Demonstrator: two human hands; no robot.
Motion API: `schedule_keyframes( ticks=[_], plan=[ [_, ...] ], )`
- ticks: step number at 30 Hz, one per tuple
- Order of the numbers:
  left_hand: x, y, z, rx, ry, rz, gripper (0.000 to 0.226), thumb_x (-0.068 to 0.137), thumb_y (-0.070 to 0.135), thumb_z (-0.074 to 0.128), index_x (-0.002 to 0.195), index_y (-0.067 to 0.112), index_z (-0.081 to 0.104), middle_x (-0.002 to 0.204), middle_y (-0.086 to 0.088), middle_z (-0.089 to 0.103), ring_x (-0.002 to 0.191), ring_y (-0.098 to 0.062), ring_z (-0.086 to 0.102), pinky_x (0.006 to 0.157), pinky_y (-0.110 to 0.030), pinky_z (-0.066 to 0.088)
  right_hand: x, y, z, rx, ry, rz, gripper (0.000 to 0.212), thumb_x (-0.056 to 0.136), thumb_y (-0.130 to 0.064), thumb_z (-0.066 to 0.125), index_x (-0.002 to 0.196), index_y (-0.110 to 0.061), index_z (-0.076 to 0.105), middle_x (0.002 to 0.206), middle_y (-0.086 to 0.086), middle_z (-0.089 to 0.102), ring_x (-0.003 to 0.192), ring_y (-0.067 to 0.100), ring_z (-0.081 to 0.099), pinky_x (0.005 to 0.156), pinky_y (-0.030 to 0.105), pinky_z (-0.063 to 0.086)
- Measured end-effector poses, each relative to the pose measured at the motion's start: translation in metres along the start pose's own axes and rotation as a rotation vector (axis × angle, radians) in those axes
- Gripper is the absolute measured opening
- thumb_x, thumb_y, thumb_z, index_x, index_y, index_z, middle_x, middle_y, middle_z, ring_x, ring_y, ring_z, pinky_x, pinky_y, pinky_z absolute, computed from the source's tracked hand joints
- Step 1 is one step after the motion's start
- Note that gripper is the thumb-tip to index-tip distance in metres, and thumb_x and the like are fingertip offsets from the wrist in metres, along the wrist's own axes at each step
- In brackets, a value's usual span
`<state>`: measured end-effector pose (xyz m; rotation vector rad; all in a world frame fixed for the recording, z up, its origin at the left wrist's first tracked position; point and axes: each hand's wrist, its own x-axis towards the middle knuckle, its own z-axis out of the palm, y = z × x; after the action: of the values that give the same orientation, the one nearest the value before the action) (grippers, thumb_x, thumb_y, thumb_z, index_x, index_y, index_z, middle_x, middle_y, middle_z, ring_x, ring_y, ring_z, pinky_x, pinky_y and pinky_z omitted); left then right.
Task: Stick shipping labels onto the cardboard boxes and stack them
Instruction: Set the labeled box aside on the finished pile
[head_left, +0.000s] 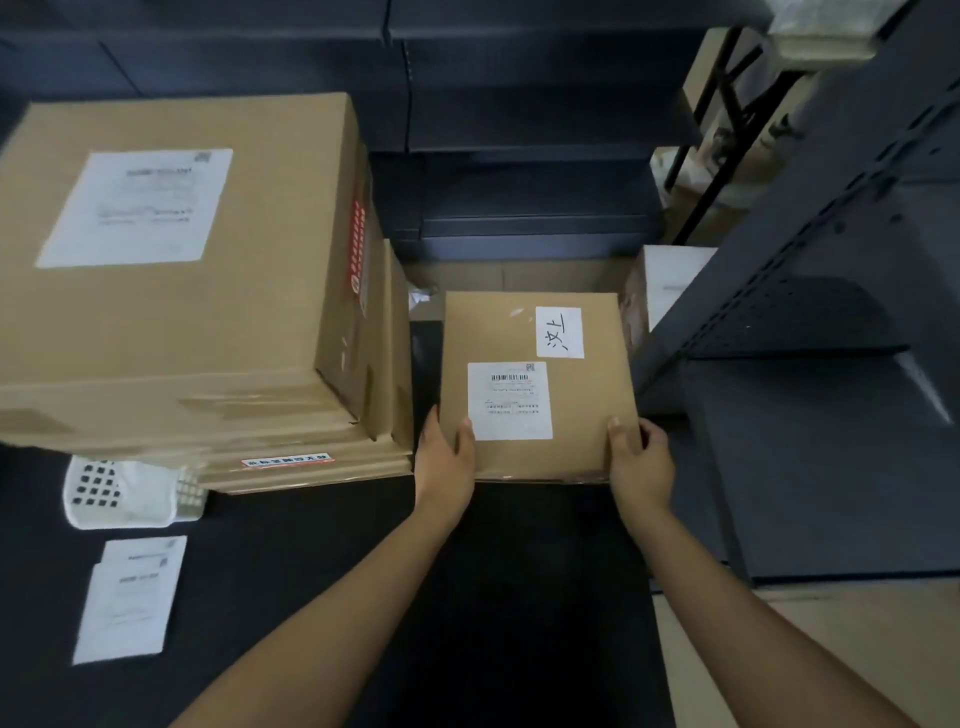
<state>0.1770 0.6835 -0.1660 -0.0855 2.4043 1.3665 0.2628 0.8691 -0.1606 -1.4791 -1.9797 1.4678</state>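
Two hands grip our small flat brown cardboard box (540, 384) by its near corners, the left hand (442, 457) and right hand (640, 457) each with a thumb on top. A white printed shipping label (510, 400) sits on its lid. It lies just right of a stack of large brown cardboard boxes (176, 270) on the black table (311, 571).

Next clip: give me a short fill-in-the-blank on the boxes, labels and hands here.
1. The small flat brown cardboard box is held by ____ hands.
2. The printed white shipping label on it sits nearer the ____ hand than the right hand.
3. The white perforated plastic basket sits partly under the ____ of large cardboard boxes.

Missing words: both; left; stack
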Motion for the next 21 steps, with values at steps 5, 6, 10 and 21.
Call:
schedule_keyframes(
  ticks=[5, 6, 10, 21],
  plan=[
    [0.010, -0.006, 0.002, 0.025, -0.015, -0.004, 0.061, 0.097, 0.047, 0.041, 0.148, 0.018, 0.026, 0.142, -0.002, 0.047, 0.127, -0.019, 0.047, 0.106, -0.038, 0.040, 0.009, 0.011, 0.010, -0.037, -0.013, -0.032, 0.045, 0.093, -0.043, 0.056, 0.127, -0.013, 0.047, 0.121, 0.006, 0.058, 0.105, 0.021, 0.057, 0.092, 0.045, 0.049],
    [0.012, -0.005, 0.002, 0.022, -0.017, -0.006, 0.061, 0.097, 0.047, 0.042, 0.148, 0.018, 0.026, 0.142, -0.001, 0.046, 0.127, -0.018, 0.047, 0.106, -0.037, 0.040, 0.011, 0.010, 0.011, -0.037, -0.012, -0.035, 0.044, 0.093, -0.042, 0.056, 0.126, -0.013, 0.047, 0.119, 0.005, 0.057, 0.104, 0.020, 0.056, 0.092, 0.044, 0.049],
    [0.017, -0.003, 0.002, 0.019, -0.029, -0.029, 0.061, 0.097, 0.046, 0.042, 0.149, 0.019, 0.024, 0.143, -0.001, 0.045, 0.128, -0.018, 0.046, 0.101, -0.028, 0.038, 0.016, 0.007, 0.014, -0.033, -0.019, -0.047, 0.041, 0.093, -0.042, 0.057, 0.123, -0.015, 0.048, 0.115, 0.001, 0.056, 0.102, 0.018, 0.055, 0.090, 0.040, 0.048],
    [0.011, 0.017, -0.006, 0.195, -0.069, -0.016, 0.066, 0.102, 0.040, 0.034, 0.153, 0.012, 0.006, 0.159, -0.008, 0.015, 0.142, -0.026, 0.026, 0.111, -0.036, 0.027, 0.020, -0.003, 0.001, -0.204, -0.146, -0.073, 0.055, 0.094, -0.047, 0.051, 0.133, -0.009, 0.043, 0.127, 0.011, 0.056, 0.112, 0.026, 0.052, 0.092, 0.037, 0.044]
  ],
)
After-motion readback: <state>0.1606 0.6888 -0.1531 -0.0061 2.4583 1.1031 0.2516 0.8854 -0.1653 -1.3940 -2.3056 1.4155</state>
